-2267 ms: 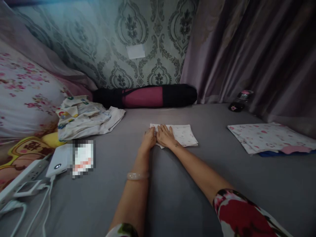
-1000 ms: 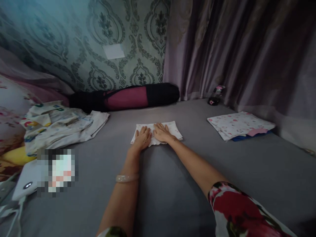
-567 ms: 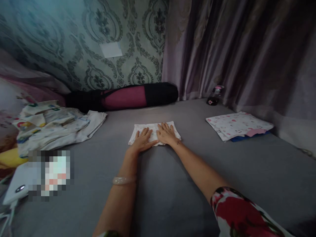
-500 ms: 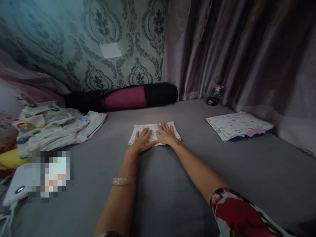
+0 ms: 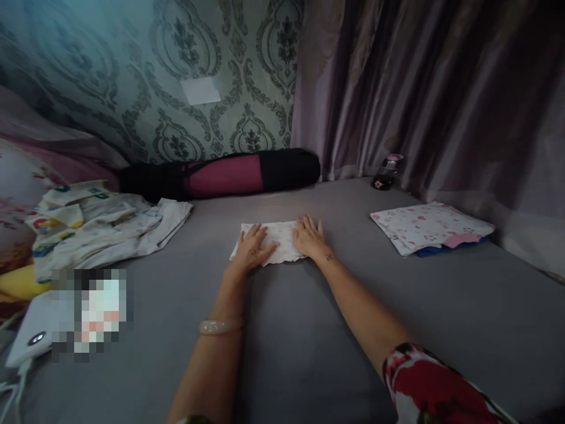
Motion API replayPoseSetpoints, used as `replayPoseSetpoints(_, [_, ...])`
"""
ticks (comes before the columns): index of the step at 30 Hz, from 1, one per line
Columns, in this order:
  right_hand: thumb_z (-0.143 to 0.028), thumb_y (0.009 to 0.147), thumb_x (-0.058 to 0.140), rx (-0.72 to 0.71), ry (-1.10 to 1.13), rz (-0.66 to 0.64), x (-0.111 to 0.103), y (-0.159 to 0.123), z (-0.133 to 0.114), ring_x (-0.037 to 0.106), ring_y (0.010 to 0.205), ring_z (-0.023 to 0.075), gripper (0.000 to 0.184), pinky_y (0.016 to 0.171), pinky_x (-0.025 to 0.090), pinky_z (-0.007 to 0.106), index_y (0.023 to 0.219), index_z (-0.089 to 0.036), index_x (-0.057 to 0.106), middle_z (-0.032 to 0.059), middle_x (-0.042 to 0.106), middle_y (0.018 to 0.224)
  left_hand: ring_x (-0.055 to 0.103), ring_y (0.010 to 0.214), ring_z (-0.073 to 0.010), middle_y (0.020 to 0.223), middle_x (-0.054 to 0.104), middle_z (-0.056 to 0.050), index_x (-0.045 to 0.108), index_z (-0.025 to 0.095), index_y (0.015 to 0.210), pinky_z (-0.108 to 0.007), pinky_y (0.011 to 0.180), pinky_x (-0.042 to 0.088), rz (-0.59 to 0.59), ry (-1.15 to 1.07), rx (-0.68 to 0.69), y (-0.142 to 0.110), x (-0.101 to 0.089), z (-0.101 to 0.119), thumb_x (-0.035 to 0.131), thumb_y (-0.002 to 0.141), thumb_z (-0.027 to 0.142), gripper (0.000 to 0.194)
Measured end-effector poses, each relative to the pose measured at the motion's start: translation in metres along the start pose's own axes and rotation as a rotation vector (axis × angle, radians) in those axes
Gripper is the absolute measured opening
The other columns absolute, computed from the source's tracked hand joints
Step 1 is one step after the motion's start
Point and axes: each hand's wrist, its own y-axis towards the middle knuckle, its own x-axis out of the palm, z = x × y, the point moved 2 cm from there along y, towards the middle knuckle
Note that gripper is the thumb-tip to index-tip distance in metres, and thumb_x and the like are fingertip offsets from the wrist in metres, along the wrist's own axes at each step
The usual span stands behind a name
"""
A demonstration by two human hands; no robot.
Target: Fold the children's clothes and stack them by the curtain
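Observation:
A small folded white cloth [image 5: 282,242] with a faint print lies flat on the grey bed sheet [image 5: 300,318]. My left hand [image 5: 253,247] rests palm down on its left part, fingers spread and thumb pointing inward. On the cloth's right end lies my right hand [image 5: 309,237], also flat with fingers stretched out. Both hands press on the cloth from above without gripping it. The cloth's left and right ends are partly hidden under the hands.
To the right lies a folded stack of printed fabric [image 5: 430,227], with a dark bottle [image 5: 385,172] behind it. Rumpled white clothes [image 5: 110,227] lie at the left, above a white power bank [image 5: 42,324] with a cable. A black and maroon roll [image 5: 225,175] lines the wall.
My hands have moved apart: the right slid outward to the cloth's right end, the left slightly outward. More of the cloth's middle now shows between them.

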Motion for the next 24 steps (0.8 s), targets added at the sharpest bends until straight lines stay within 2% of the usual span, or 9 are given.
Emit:
replayPoseSetpoints(2, [-0.036, 0.097, 0.022, 0.033, -0.004, -0.011, 0.001, 0.0, 0.003, 0.02, 0.141, 0.029, 0.058, 0.113, 0.009, 0.053, 0.144, -0.005, 0.033, 0.0175, 0.03, 0.151, 0.022, 0.142, -0.0259, 0.151, 0.032, -0.014, 0.041, 0.02, 0.138, -0.054, 0.114, 0.01, 0.051, 0.044, -0.084, 0.0, 0.0, -0.004, 0.035, 0.093, 0.053, 0.056])
replayPoseSetpoints(5, [-0.04, 0.097, 0.02, 0.066, 0.002, -0.065, 0.006, 0.001, 0.006, 0.021, 0.14, 0.0293, 0.061, 0.112, 0.013, 0.053, 0.144, -0.003, 0.032, 0.0177, 0.03, 0.151, 0.019, 0.143, -0.0291, 0.152, 0.029, -0.016, 0.039, 0.019, 0.139, -0.058, 0.112, 0.013, -0.003, 0.105, -0.162, -0.001, 0.004, -0.011, 0.029, 0.095, 0.051, 0.056])
replayPoseSetpoints(8, [-0.041, 0.097, 0.019, 0.078, 0.005, -0.082, 0.009, 0.002, 0.007, 0.02, 0.14, 0.0291, 0.062, 0.111, 0.015, 0.052, 0.145, -0.003, 0.031, 0.0172, 0.029, 0.151, 0.02, 0.143, -0.0292, 0.153, 0.026, -0.016, 0.034, 0.018, 0.143, -0.056, 0.112, 0.017, -0.054, 0.121, -0.166, -0.001, 0.007, -0.014, 0.027, 0.095, 0.05, 0.058])
replayPoseSetpoints(12, [-0.042, 0.096, 0.019, 0.075, 0.013, -0.086, 0.011, 0.002, 0.009, 0.02, 0.14, 0.0288, 0.063, 0.111, 0.017, 0.048, 0.145, -0.003, 0.031, 0.0168, 0.029, 0.152, 0.021, 0.142, -0.0286, 0.153, 0.027, -0.016, 0.035, 0.017, 0.142, -0.052, 0.112, 0.022, -0.047, 0.114, -0.163, -0.002, 0.007, -0.016, 0.03, 0.094, 0.049, 0.058])
replayPoseSetpoints(16, [-0.041, 0.096, 0.021, 0.066, 0.031, -0.083, 0.012, 0.002, 0.009, 0.019, 0.141, 0.0283, 0.062, 0.112, 0.017, 0.045, 0.144, -0.003, 0.031, 0.0168, 0.03, 0.151, 0.029, 0.139, -0.0266, 0.15, 0.034, -0.013, 0.041, 0.019, 0.138, -0.046, 0.111, 0.027, 0.027, 0.094, -0.164, -0.001, 0.007, -0.016, 0.032, 0.095, 0.043, 0.05])
replayPoseSetpoints(18, [-0.038, 0.096, 0.024, 0.063, 0.061, -0.085, 0.011, 0.003, 0.01, 0.02, 0.141, 0.0281, 0.06, 0.112, 0.017, 0.044, 0.144, -0.003, 0.033, 0.0169, 0.03, 0.151, 0.036, 0.135, -0.0266, 0.148, 0.037, -0.014, 0.044, 0.016, 0.136, -0.041, 0.109, 0.031, 0.105, 0.076, -0.214, 0.0, 0.007, -0.017, 0.033, 0.094, 0.038, 0.048])
replayPoseSetpoints(20, [-0.034, 0.094, 0.031, 0.09, 0.183, -0.109, 0.007, 0.007, 0.014, 0.022, 0.141, 0.0262, 0.055, 0.113, 0.018, 0.041, 0.142, -0.007, 0.038, 0.0151, 0.031, 0.151, 0.044, 0.129, -0.0269, 0.143, 0.042, -0.017, 0.046, 0.012, 0.133, -0.038, 0.106, 0.035, 0.186, 0.06, -0.291, 0.002, 0.007, -0.021, 0.034, 0.093, 0.034, 0.047])
replayPoseSetpoints(22, [-0.028, 0.092, 0.038, 0.153, 0.343, -0.137, 0.0, 0.013, 0.022, 0.029, 0.138, 0.0233, 0.051, 0.111, 0.024, 0.036, 0.139, -0.01, 0.042, 0.0137, 0.036, 0.149, 0.05, 0.123, -0.027, 0.134, 0.05, -0.019, 0.05, 0.009, 0.128, -0.037, 0.103, 0.038, 0.237, 0.054, -0.358, 0.004, 0.005, -0.026, 0.034, 0.092, 0.029, 0.044])
replayPoseSetpoints(24, [-0.022, 0.091, 0.039, 0.235, 0.456, -0.156, -0.008, 0.02, 0.033, 0.043, 0.129, 0.0213, 0.045, 0.104, 0.035, 0.031, 0.134, -0.012, 0.048, 0.0145, 0.047, 0.141, 0.053, 0.118, -0.0281, 0.123, 0.057, -0.021, 0.056, 0.007, 0.121, -0.038, 0.1, 0.04, 0.249, 0.067, -0.413, 0.006, 0.002, -0.032, 0.034, 0.09, 0.026, 0.042])
